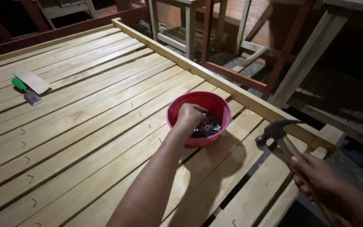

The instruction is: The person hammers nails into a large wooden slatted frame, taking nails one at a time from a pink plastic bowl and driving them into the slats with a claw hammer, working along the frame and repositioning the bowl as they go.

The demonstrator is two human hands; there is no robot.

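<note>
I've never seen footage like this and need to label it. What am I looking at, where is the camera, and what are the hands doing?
There is no machine here: one camera worn on a person's head looks down at their own two bare hands. Below lies a frame of pale wooden slats with small bent nails standing in rows. The left hand reaches into a round red plastic bowl of dark metal bits. The right hand grips a wooden-handled claw hammer. Farther left lie a green-handled tool and a flat tan block.
</note>
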